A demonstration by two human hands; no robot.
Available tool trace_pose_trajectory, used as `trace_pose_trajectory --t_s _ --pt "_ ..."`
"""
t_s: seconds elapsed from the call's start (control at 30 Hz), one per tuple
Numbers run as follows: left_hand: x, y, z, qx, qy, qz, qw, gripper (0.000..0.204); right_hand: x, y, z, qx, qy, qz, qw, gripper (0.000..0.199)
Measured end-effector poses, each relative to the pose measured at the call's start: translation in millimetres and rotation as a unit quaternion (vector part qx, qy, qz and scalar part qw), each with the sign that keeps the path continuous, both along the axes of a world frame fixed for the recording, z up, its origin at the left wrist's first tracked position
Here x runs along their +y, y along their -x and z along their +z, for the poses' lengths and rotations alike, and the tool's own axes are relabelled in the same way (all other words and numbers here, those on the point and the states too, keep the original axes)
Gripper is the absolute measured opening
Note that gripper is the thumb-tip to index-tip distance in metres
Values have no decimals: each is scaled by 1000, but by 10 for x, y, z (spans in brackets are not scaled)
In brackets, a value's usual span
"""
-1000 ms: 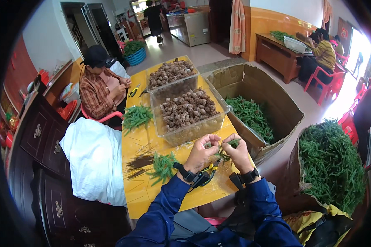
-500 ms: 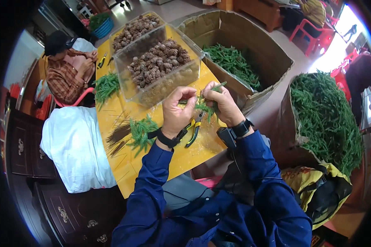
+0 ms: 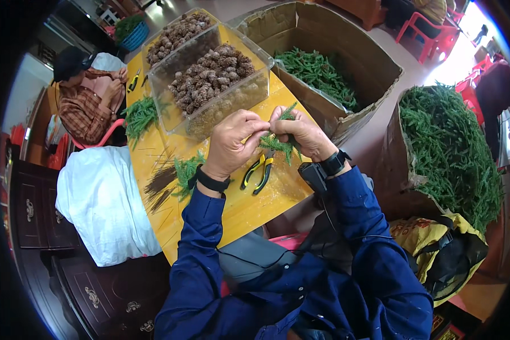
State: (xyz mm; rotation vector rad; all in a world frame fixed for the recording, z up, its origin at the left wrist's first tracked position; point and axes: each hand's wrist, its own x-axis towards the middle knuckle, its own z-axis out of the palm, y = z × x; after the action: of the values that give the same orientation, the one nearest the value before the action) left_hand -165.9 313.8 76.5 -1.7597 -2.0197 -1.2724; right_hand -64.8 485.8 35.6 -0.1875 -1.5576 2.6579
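My right hand (image 3: 303, 135) is closed around a small green artificial pine sprig (image 3: 277, 144), whose needled tips stick out above and below the fingers. Thumb and fingers of my left hand (image 3: 232, 141) are pinched together right beside it, almost touching the right fingertips. Whatever the left pinch holds is too small to make out. Below the hands, pliers (image 3: 259, 173) with yellow and black handles lie on the yellow table (image 3: 232, 218). A bundle of thin dark wires (image 3: 161, 186) and a pile of green sprigs (image 3: 186, 173) lie beside my left wrist.
Clear bins of pine cones (image 3: 212, 79) stand beyond my hands. Cardboard boxes (image 3: 374, 93) with green sprigs (image 3: 447, 153) are at the right. More sprigs (image 3: 140, 118) and another pair of pliers (image 3: 134, 80) lie near a seated person (image 3: 88, 102). A white sack (image 3: 105, 204) adjoins the table.
My hands have come closer together, the left fingers now meeting the right ones at the sprig. The pliers show more fully between my wrists. The whole view has shifted slightly.
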Motion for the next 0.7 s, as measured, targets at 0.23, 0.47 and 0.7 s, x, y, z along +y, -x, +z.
trace_pose_trajectory --t_s 0.23,0.47,0.7 --pt "-82 20 176 123 26 -30 992 18 28 4 -11 12 -65 32 997 7" --pt "-154 -34 161 150 54 -28 987 14 14 -31 61 27 -83 84 993 6" --pt "-174 -123 -39 10 71 84 994 3 -160 6 -2 237 -419 -129 867 12"
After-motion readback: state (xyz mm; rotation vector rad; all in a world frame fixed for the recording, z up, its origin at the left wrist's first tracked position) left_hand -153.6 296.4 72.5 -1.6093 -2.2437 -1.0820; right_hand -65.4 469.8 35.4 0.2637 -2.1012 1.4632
